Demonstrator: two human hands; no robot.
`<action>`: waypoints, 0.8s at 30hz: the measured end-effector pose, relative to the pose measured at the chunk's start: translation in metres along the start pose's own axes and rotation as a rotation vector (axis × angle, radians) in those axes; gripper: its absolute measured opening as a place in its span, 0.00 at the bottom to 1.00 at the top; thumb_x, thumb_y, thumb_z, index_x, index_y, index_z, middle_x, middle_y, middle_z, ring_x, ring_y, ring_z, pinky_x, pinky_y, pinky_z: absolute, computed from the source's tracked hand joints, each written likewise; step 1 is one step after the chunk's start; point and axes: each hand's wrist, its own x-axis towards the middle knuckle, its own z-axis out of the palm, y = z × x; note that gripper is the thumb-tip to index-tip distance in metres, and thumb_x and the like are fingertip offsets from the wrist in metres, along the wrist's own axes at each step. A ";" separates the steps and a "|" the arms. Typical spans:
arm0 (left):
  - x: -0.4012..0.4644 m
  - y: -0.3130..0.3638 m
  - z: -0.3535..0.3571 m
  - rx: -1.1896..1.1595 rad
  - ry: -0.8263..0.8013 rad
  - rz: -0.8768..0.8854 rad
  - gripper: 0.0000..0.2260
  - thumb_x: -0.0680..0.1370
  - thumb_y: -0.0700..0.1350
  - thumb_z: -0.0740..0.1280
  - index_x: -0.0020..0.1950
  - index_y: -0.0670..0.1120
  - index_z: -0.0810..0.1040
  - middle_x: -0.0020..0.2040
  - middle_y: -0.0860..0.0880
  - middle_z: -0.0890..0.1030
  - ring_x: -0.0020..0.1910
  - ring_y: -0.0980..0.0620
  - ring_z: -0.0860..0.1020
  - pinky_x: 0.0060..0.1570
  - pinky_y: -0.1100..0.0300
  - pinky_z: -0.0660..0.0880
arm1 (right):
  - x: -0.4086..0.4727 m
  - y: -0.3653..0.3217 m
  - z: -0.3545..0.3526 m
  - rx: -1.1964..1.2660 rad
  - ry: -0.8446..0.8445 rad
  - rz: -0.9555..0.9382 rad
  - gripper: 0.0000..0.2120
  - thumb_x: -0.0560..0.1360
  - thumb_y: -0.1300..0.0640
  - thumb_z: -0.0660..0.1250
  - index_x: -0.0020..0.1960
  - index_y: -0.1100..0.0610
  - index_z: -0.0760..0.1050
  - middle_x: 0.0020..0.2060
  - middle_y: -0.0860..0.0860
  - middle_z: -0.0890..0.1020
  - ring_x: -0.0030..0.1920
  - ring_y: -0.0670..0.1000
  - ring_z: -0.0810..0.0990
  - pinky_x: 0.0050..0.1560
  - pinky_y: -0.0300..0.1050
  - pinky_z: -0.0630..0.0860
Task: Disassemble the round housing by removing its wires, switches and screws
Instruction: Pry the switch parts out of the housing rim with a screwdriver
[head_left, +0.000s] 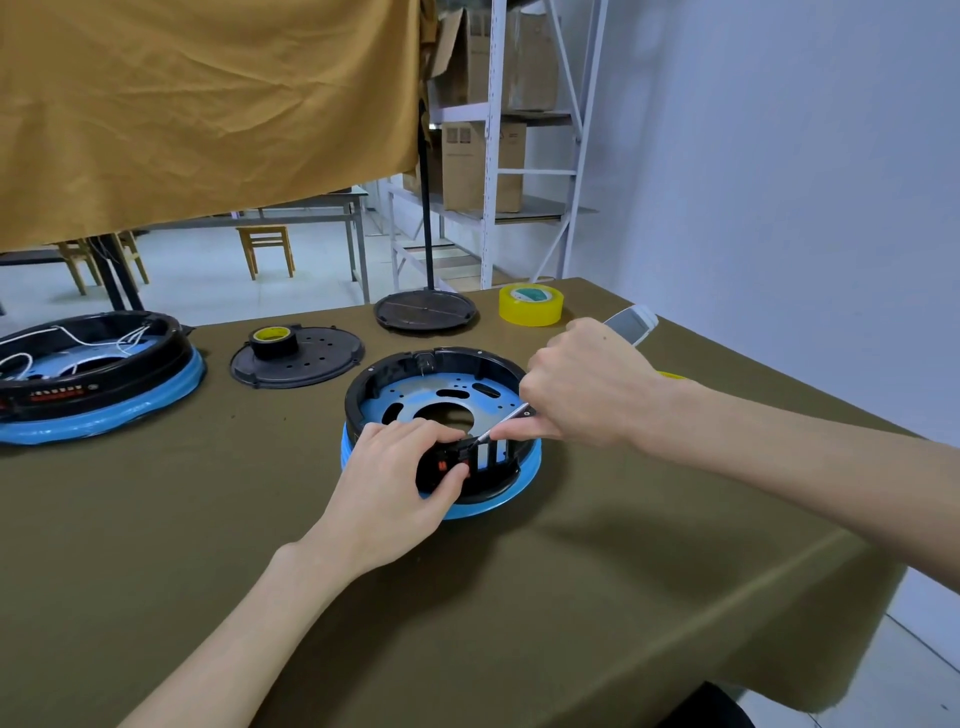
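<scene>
The round black housing (395, 371) with a blue band and a blue-filmed metal plate inside sits in the middle of the olive-covered table. My left hand (395, 483) grips its near rim, fingers and thumb curled round a black switch block with red parts (445, 465). My right hand (582, 389) grips a screwdriver (631, 323) with a pale handle; the metal shaft runs down-left and its tip meets the switch block at the near rim. No wires show in this housing.
A second round housing (93, 364) with white wires lies at the far left. A black perforated cover (322, 358) carries a black tape roll (272, 342). A black lamp-stand base (425, 310) and a yellow tape roll (531, 304) stand at the back. The table edge falls away on the right.
</scene>
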 end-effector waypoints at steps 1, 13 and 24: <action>0.000 0.000 0.000 -0.001 0.001 -0.001 0.12 0.79 0.53 0.71 0.62 0.55 0.80 0.53 0.62 0.81 0.50 0.64 0.73 0.57 0.69 0.64 | 0.000 0.000 0.000 -0.005 -0.004 -0.007 0.36 0.78 0.28 0.39 0.28 0.55 0.62 0.24 0.49 0.72 0.27 0.54 0.73 0.31 0.43 0.64; -0.001 0.000 0.000 -0.015 0.016 0.003 0.13 0.79 0.53 0.70 0.63 0.55 0.81 0.54 0.62 0.82 0.52 0.63 0.76 0.58 0.69 0.63 | 0.003 -0.005 -0.008 -0.086 -0.097 -0.065 0.36 0.80 0.28 0.45 0.30 0.56 0.64 0.26 0.50 0.71 0.30 0.54 0.75 0.36 0.45 0.73; 0.023 0.017 0.011 -0.165 0.097 -0.016 0.11 0.78 0.58 0.67 0.53 0.57 0.87 0.51 0.64 0.85 0.55 0.63 0.79 0.61 0.53 0.68 | 0.013 -0.005 -0.031 -0.163 -0.031 -0.062 0.22 0.79 0.36 0.65 0.48 0.57 0.69 0.35 0.51 0.77 0.36 0.56 0.73 0.47 0.50 0.62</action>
